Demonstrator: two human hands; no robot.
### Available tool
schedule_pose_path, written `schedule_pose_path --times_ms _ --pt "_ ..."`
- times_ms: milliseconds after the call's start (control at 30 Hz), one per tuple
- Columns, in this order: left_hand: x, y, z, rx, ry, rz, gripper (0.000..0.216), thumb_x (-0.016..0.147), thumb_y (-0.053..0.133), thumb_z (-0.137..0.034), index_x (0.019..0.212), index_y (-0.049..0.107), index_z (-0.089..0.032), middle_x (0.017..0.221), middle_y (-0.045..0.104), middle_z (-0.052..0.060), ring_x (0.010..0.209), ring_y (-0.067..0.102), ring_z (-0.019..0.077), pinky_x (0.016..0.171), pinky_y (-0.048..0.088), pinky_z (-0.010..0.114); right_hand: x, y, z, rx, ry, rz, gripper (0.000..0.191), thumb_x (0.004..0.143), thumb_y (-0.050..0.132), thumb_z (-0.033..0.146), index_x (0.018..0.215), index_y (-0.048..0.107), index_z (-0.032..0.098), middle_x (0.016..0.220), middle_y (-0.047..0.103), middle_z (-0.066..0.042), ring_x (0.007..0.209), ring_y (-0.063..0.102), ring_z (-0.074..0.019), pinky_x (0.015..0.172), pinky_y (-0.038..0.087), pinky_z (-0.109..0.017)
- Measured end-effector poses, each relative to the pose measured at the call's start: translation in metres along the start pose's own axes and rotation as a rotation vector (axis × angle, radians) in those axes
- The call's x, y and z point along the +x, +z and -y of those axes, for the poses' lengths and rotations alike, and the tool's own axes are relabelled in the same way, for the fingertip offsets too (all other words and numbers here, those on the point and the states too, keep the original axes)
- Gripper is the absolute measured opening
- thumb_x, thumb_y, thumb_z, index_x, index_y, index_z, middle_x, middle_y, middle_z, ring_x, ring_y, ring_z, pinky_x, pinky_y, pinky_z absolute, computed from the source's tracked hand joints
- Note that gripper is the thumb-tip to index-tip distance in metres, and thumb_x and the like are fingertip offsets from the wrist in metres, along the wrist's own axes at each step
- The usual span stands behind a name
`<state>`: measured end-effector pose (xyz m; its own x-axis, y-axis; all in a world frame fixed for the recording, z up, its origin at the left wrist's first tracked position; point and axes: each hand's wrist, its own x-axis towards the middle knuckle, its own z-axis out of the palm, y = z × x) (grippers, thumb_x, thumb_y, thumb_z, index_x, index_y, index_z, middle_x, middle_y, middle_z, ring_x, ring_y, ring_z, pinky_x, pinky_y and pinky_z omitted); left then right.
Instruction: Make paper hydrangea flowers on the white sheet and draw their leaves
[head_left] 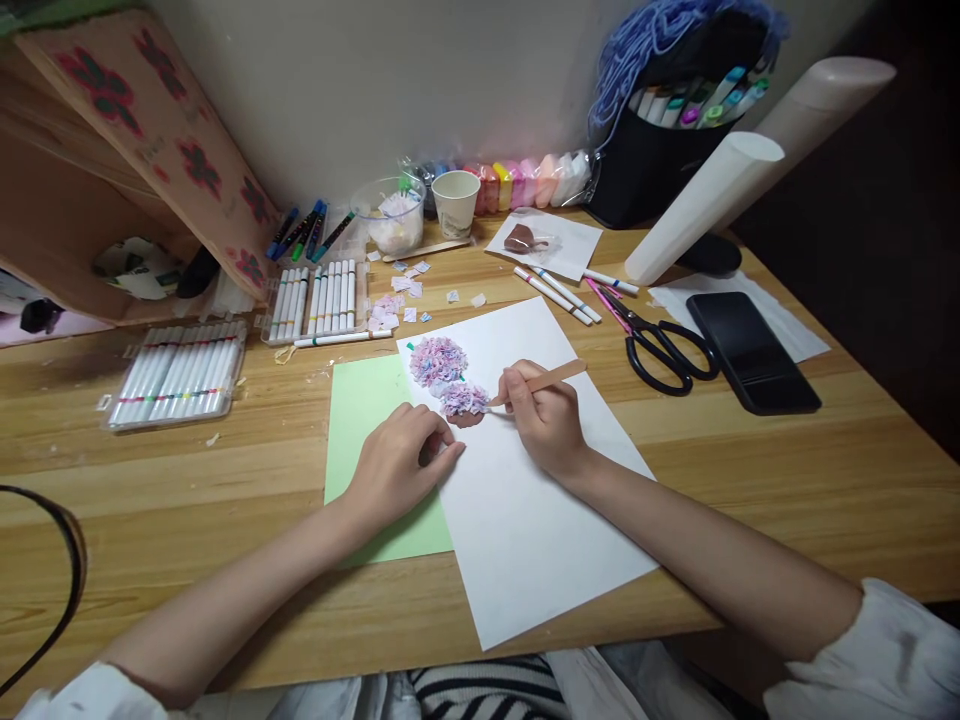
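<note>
A white sheet of paper (536, 520) lies slanted, partly over a light green sheet (364, 415). Two ruffled pink-purple paper clusters (438, 360) are on its upper left, with small green bits beside them. Brown clay (466, 419) edges the lower cluster. My right hand (546, 415) grips a wooden craft stick (556, 376) like a pen, its lower tip close to the lower cluster and the clay. Whether the tip touches them I cannot tell. My left hand (405, 455) rests across both sheets, fingers bent and thumb apart, holding nothing.
Marker cases (176, 380) and scattered paper scraps (386, 312) lie left and behind. Scissors (660, 350), a phone (752, 350) and loose markers (555, 295) are on the right. A paper cup (455, 205), a clear bowl (394, 220) and brown clay on paper (577, 245) stand at the back.
</note>
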<state>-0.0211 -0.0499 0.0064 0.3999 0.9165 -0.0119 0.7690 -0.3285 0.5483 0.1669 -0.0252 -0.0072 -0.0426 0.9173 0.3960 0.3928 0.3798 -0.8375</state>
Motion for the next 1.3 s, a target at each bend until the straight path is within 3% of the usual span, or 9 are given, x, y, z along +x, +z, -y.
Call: schedule_pose_path --times_ms 600,833,1100,1300 --pt "-0.0005 0.0 -0.0003 -0.014 0.0 0.001 0.011 0.084 0.057 -0.028 0.076 0.055 -0.02 0.072 0.057 -0.001 0.071 0.048 0.0153 0.061 0.035 0.027 0.0041 0.001 -0.0003 -0.096 0.022 0.073 0.036 0.097 0.035 0.03 0.064 0.046 0.021 0.061 0.051 0.0 0.058 0.05 -0.014 0.059 0.037 -0.028" --pt "-0.0003 -0.0002 -0.001 -0.022 -0.002 0.006 0.012 0.085 0.057 -0.028 0.077 0.055 -0.02 0.073 0.057 -0.001 0.072 0.048 0.015 0.062 0.035 0.027 0.0022 0.0005 -0.0003 -0.017 -0.012 0.006 0.036 0.097 0.035 0.029 0.064 0.044 0.021 0.061 0.05 0.0 0.056 0.049 -0.0127 0.057 0.037 -0.027" --pt "-0.0002 -0.0002 -0.0009 -0.024 -0.008 -0.001 0.012 0.084 0.057 -0.027 0.076 0.055 -0.019 0.071 0.056 -0.001 0.071 0.048 0.015 0.061 0.035 0.027 0.0047 0.0017 -0.0013 -0.038 0.042 0.088 0.035 0.097 0.036 0.029 0.065 0.047 0.02 0.06 0.048 0.001 0.058 0.048 -0.0126 0.06 0.036 -0.027" --pt "0.0007 -0.0036 0.0042 -0.065 0.008 -0.027 0.012 0.087 0.055 -0.029 0.079 0.055 -0.019 0.074 0.057 -0.001 0.071 0.05 0.0145 0.061 0.036 0.026 0.0072 0.0006 -0.0065 0.238 0.218 -0.067 0.04 0.096 0.038 0.041 0.062 0.046 0.02 0.058 0.043 0.003 0.053 0.044 -0.0109 0.054 0.034 -0.025"
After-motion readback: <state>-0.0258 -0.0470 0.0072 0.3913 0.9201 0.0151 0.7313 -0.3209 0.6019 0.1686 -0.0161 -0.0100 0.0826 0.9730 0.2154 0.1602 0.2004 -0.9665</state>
